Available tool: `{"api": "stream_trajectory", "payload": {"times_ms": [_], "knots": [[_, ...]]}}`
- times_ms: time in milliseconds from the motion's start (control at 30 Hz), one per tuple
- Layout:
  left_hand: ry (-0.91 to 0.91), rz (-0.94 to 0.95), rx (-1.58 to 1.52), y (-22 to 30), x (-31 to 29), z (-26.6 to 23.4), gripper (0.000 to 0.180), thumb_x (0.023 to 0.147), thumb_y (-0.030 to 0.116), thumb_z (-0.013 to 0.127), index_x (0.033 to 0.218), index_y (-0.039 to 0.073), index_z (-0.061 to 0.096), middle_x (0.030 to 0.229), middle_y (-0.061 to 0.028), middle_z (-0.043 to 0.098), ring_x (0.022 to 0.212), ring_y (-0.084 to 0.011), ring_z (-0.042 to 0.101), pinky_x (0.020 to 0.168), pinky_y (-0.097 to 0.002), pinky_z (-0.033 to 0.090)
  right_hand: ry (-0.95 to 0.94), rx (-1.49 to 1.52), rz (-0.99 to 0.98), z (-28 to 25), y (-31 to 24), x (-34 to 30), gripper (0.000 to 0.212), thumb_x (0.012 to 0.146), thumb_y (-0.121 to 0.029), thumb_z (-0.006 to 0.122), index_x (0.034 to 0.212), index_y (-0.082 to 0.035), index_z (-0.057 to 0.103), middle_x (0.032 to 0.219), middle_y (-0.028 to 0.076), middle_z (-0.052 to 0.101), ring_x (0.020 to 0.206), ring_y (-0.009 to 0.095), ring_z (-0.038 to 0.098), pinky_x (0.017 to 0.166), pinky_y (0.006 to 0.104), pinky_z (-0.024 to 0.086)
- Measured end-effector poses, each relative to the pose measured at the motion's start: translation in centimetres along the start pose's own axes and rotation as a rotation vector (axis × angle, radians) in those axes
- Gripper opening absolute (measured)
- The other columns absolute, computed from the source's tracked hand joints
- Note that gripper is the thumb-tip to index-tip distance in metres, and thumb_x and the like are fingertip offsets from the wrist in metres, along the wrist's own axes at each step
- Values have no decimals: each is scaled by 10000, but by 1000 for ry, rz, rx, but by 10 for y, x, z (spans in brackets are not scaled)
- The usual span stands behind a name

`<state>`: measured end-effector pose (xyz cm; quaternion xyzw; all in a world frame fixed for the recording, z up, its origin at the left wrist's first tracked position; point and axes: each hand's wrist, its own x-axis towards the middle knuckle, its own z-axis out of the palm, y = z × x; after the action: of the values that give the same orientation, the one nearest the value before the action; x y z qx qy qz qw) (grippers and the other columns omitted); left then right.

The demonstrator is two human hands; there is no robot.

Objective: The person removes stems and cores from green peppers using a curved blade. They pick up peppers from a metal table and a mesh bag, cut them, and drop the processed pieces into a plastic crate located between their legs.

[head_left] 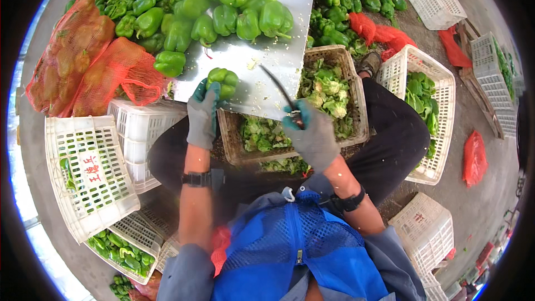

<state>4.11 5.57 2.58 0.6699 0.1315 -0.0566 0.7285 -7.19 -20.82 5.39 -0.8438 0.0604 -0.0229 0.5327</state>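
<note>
My left hand [204, 112], in a grey and teal work glove, grips a green bell pepper [223, 82] above the near edge of a shiny metal board [251, 56]. In my gloved right hand [311, 132] is a knife [276, 84] with a dark, narrow, curved blade pointing up and to the left. The blade is apart from the pepper. Pale seeds and small scraps lie scattered over the board. Many whole green bell peppers [223, 19] are heaped at its far end. Under the board's near edge, a brown crate [361, 100] between my legs holds trimmings and pepper cores.
Red mesh sacks [72, 50] of produce lie at the left, above white plastic crates [92, 173]. A white crate [446, 100] with green peppers stands beside my right leg. More loose peppers [340, 0] cover the ground beyond the board. A red bag [475, 159] lies further right.
</note>
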Motion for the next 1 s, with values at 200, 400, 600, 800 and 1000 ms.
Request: {"api": "stream_trajectory", "payload": {"times_ms": [200,400,600,800,1000], "knots": [[-8,27,-51,-24,-30,28,440,1079,178,719,1427,-86,667,1238,-106,771,1060,-179,749,956,-317,597,-89,-176,-118,45,21,0,228,937,-186,765,1095,-77,643,807,166,701,772,416,710,753,508,557],[50,81,-82,-42,-33,46,359,1059,152,751,1332,-79,727,1120,-62,783,951,-103,708,859,-261,582,-69,-258,-106,55,26,-1,228,941,-163,742,1114,-63,633,836,188,718,798,435,710,788,531,560],[58,92,91,-28,-50,72,347,1050,125,735,1327,-84,717,1132,-67,768,952,-107,686,864,-270,571,-58,-219,-99,64,29,19,285,954,-130,700,1197,-20,602,928,271,744,917,472,742,840,567,565],[76,140,99,-34,-52,78,351,1054,111,740,1344,-82,699,1114,-36,738,966,-90,655,859,-259,556,-310,-395,32,66,17,36,584,967,-108,606,1496,125,526,1166,277,774,1110,422,761,996,474,611],[85,48,-42,-27,-54,80,345,1075,145,730,1360,-46,699,1172,-37,754,1001,-115,696,889,-278,565,-324,-324,44,60,11,39,453,979,-75,575,1411,60,607,1258,313,739,1173,416,743,1050,479,588]]}}
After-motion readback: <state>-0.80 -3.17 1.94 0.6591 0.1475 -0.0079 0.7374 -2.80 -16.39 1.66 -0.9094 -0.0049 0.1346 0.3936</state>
